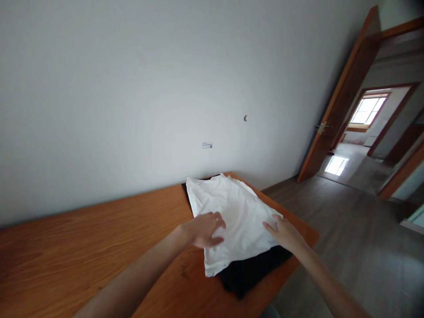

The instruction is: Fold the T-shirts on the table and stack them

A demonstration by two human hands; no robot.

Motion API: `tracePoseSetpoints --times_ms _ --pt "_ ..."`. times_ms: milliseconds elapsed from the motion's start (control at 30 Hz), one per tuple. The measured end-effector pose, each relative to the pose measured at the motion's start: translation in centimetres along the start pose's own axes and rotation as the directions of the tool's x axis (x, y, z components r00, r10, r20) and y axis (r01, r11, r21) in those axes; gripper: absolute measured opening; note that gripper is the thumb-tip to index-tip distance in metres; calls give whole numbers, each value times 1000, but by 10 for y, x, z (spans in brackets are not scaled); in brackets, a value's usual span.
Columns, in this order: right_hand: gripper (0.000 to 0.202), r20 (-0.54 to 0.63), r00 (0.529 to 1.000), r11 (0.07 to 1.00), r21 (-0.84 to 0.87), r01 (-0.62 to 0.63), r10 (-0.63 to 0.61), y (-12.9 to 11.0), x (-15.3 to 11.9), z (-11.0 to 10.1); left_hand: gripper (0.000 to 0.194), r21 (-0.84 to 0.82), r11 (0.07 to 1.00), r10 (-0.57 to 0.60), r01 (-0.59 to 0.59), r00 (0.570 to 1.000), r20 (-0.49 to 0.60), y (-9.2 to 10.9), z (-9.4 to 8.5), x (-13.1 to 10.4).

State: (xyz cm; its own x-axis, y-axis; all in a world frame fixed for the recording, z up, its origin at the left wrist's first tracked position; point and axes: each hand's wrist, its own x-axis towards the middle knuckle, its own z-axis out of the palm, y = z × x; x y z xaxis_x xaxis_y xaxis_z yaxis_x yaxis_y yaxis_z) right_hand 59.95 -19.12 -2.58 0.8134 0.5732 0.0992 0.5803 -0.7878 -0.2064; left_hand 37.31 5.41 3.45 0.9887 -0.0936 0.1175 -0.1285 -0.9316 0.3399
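A folded white garment [236, 212], perhaps a shirt, lies spread over a black cloth piece [255, 269] at the right end of the wooden table. Black fabric shows past its near edge and at its far left corner. Over the white garment's left edge is my left hand [207, 229], fingers apart and slightly curled, holding nothing. My right hand [283, 229] is at the garment's right edge, thumb and fingers apart. Whether either hand touches the cloth is hard to tell.
The wooden table [109, 238] runs left along a pale wall [132, 97] bearing a small label [207, 145] and a round knob [245, 118]. Past the table's right edge lies the grey floor [344, 225]. A brown door [341, 97] stands open at the right.
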Motion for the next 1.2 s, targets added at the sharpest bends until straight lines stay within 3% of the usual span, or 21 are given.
tracePoseSetpoints --times_ms 33,100,133,200,267,367,467,600,700,767,867,967,1067,1133,1200 --pt "66 3 1000 1000 -20 -22 22 6 -5 9 49 34 998 56 -59 995 80 8 13 -22" --pt "72 -2 998 997 -51 -57 57 10 -12 20 77 65 996 50 -57 993 110 18 32 -56" --pt "69 -8 999 998 -49 -46 46 8 -13 22 81 68 997 32 -39 995 99 20 38 -67" --pt "53 -2 1000 1000 -25 -1 1 2 -11 20 65 70 997 7 -11 998 62 22 44 -78" --pt "43 16 999 999 0 38 -38 -4 -6 13 38 67 997 24 -27 999 41 24 46 -77" --pt "39 9 999 999 0 47 -47 -3 4 -4 22 26 999 39 -38 999 -18 33 44 -70" --pt "36 -16 999 999 -16 48 -48 6 13 -21 19 51 998 23 -20 998 -54 49 43 -68" --pt "33 -5 996 993 -81 86 -86 5 19 -30 47 254 959 -135 123 990 30 61 48 -66" --pt "32 14 994 988 -113 109 -108 -4 18 -26 26 274 955 -143 115 986 82 59 51 -63" --pt "31 20 993 985 -129 116 -115 -6 18 -25 11 223 971 -92 84 995 25 58 49 -64" --pt "30 57 991 979 -157 127 -119 3 20 -25 6 157 985 -51 67 993 -103 62 47 -69" --pt "26 107 990 958 -260 121 -96 8 21 -23 7 177 984 -13 31 995 -102 66 56 -75" --pt "31 60 991 941 -310 134 -121 -12 17 -10 30 179 984 29 -23 999 -31 65 72 -85" --pt "42 -14 969 941 -244 235 -246 -39 10 6 48 139 989 55 -47 997 -51 61 81 -98" --pt "56 -71 923 919 -151 364 -378 -65 -2 28 49 109 993 54 -43 993 -101 54 82 -118"
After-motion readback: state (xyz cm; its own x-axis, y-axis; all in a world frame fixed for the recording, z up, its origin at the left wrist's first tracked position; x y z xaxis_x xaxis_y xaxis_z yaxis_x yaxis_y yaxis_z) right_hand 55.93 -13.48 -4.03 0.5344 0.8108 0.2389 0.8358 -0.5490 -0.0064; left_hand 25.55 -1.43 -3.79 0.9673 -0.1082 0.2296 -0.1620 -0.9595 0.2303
